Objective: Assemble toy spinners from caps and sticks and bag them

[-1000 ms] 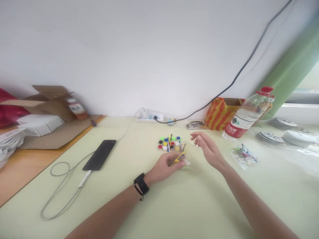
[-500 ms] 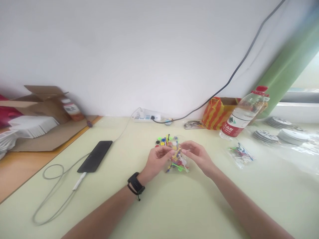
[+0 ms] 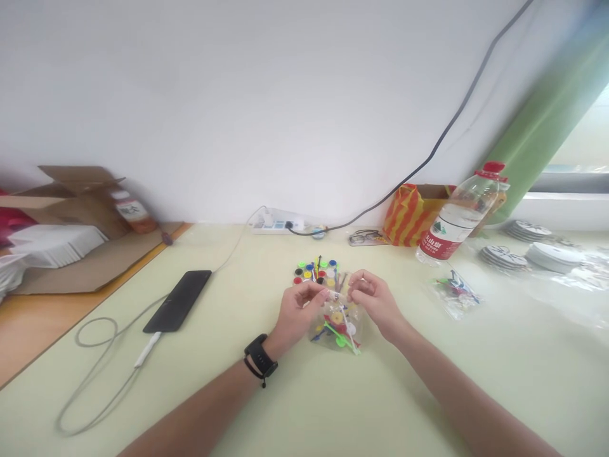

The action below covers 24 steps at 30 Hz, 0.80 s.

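Observation:
A clear plastic bag [image 3: 337, 331] of small coloured plastic arrows and discs hangs or lies before me, its top edge between my hands. My left hand [image 3: 299, 312] pinches the upper left edge of the bag, thumb against fingers. On the other side, my right hand [image 3: 378, 303] has its fingers curled and closed at the upper right edge. Just behind the bag, several coloured discs [image 3: 307, 275] lie in rows on the table, with a dark arrow [image 3: 319, 261] among them. The bag and fingers partly cover the nearest pieces.
A second bag of pieces [image 3: 455, 293] lies to the right, near a water bottle [image 3: 450, 222] and stacked white discs [image 3: 503, 258]. On the left, a black phone [image 3: 178, 301] is plugged into a cable. Glasses [image 3: 366, 237] and a power strip [image 3: 273, 225] sit by the wall.
The bag's contents now sit lower, and its top is stretched between my hands. My right hand has shifted slightly outward. More of the discs behind show.

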### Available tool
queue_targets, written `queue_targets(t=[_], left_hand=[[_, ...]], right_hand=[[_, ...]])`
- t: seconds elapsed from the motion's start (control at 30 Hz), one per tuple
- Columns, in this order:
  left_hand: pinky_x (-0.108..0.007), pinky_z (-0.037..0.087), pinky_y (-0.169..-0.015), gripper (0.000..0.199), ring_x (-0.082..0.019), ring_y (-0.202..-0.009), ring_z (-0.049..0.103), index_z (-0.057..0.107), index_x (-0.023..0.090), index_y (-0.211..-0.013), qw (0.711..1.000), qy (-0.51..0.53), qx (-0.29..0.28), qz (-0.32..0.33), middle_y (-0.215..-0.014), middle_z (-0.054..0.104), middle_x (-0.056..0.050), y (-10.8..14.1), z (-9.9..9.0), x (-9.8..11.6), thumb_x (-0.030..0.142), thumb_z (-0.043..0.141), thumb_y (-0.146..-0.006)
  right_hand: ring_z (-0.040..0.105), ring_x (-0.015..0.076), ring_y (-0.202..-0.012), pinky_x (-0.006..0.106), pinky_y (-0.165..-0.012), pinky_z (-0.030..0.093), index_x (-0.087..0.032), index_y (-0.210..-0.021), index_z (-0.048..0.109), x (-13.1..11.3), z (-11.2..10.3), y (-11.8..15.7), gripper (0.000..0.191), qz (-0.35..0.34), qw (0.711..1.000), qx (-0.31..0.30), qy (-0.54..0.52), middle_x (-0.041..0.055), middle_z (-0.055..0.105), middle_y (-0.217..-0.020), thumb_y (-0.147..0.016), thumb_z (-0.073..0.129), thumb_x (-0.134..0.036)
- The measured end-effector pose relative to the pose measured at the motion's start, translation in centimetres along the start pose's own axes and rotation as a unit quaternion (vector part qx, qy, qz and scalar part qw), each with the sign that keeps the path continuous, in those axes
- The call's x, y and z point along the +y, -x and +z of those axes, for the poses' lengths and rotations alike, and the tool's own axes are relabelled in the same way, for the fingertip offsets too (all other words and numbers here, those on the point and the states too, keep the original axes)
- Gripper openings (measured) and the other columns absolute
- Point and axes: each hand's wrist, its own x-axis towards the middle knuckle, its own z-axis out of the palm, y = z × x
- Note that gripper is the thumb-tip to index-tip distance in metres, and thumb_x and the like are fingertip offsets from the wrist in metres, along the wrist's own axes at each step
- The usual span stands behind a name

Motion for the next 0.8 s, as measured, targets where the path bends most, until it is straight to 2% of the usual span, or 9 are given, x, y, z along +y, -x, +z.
queue_targets(t=[0.17, 0.23, 0.33, 0.43, 0.47, 0.6, 0.73, 0.8], left_hand=[[-0.027, 0.053, -0.071, 0.025, -0.017, -0.076, 0.066, 0.072, 0.016, -0.086, 0.999, 0.023, -0.036, -0.016, -0.081, 0.072, -0.005, 0.0, 0.1, 0.3, 0.041, 0.075, -0.086], [-0.027, 0.053, -0.071, 0.026, -0.017, -0.076, 0.066, 0.072, 0.016, -0.089, 0.998, 0.026, -0.05, -0.029, -0.081, 0.073, -0.005, -0.1, 0.1, 0.1, 0.041, 0.077, -0.085], [-0.028, 0.055, -0.071, 0.028, -0.017, -0.073, 0.067, 0.07, 0.016, -0.085, 0.998, 0.035, -0.039, -0.044, -0.079, 0.074, -0.005, -0.2, 0.1, -0.1, 0.044, 0.077, -0.085], [-0.03, 0.057, -0.074, 0.029, -0.018, -0.074, 0.07, 0.068, 0.017, -0.085, 0.996, 0.054, -0.027, -0.059, -0.081, 0.076, -0.005, -0.3, 0.1, -0.1, 0.045, 0.077, -0.084], [-0.03, 0.057, -0.076, 0.03, -0.018, -0.075, 0.071, 0.068, 0.017, -0.085, 0.996, 0.058, -0.025, -0.064, -0.081, 0.077, -0.006, -0.3, 0.1, -0.1, 0.045, 0.077, -0.084], [-0.033, 0.058, -0.078, 0.03, -0.019, -0.075, 0.072, 0.066, 0.017, -0.083, 0.995, 0.07, -0.02, -0.071, -0.08, 0.077, -0.006, -0.3, 0.2, 0.2, 0.045, 0.076, -0.085], [-0.031, 0.057, -0.076, 0.029, -0.017, -0.075, 0.07, 0.065, 0.016, -0.08, 0.995, 0.059, -0.032, -0.069, -0.084, 0.076, -0.006, -0.7, -0.3, 0.6, 0.042, 0.078, -0.083], [-0.028, 0.055, -0.074, 0.027, -0.016, -0.076, 0.068, 0.067, 0.016, -0.082, 0.997, 0.048, -0.033, -0.057, -0.084, 0.074, -0.005, -1.1, -0.9, 0.8, 0.038, 0.082, -0.08]], right_hand=[[0.061, 0.0179, -0.08, 0.031, -0.075, 0.047, -0.021, -0.09, 0.062, -0.7, -0.4, 0.1, 0.014, -0.012, 0.997, -0.072, 0.015, -0.0006, 0.063, -0.077, -0.077, 0.06, -0.02], [0.063, 0.0194, -0.088, 0.033, -0.081, 0.05, -0.023, -0.102, 0.064, -1.0, -0.8, 0.1, 0.019, -0.028, 0.992, -0.117, 0.033, 0.0018, 0.066, -0.088, -0.085, 0.064, -0.029], [0.063, 0.0215, -0.096, 0.035, -0.084, 0.051, -0.026, -0.123, 0.062, -1.2, -2.2, -0.1, 0.036, -0.052, 0.975, -0.187, 0.11, 0.0054, 0.068, -0.104, -0.093, 0.062, -0.046], [0.062, 0.0226, -0.095, 0.036, -0.085, 0.052, -0.026, -0.129, 0.06, -1.2, -3.7, -0.4, 0.055, -0.084, 0.948, -0.249, 0.177, 0.0066, 0.068, -0.11, -0.085, 0.072, -0.055], [0.062, 0.0226, -0.093, 0.036, -0.085, 0.052, -0.025, -0.126, 0.062, -1.1, -4.0, -0.4, 0.054, -0.095, 0.943, -0.262, 0.182, 0.0068, 0.068, -0.108, -0.084, 0.072, -0.057], [0.061, 0.0212, -0.09, 0.036, -0.084, 0.051, -0.021, -0.105, 0.066, -1.0, -4.2, -0.6, 0.039, -0.102, 0.95, -0.254, 0.151, 0.0071, 0.067, -0.099, -0.099, 0.048, -0.055], [0.062, 0.0197, -0.088, 0.036, -0.083, 0.052, -0.023, -0.112, 0.066, -0.8, -3.0, -0.6, 0.029, -0.065, 0.971, -0.196, 0.122, 0.0042, 0.068, -0.094, -0.094, 0.061, -0.045], [0.062, 0.0191, -0.084, 0.035, -0.08, 0.052, -0.022, -0.107, 0.07, -0.6, -2.4, -0.6, 0.027, -0.052, 0.981, -0.166, 0.092, 0.0042, 0.068, -0.091, -0.09, 0.067, -0.044]])
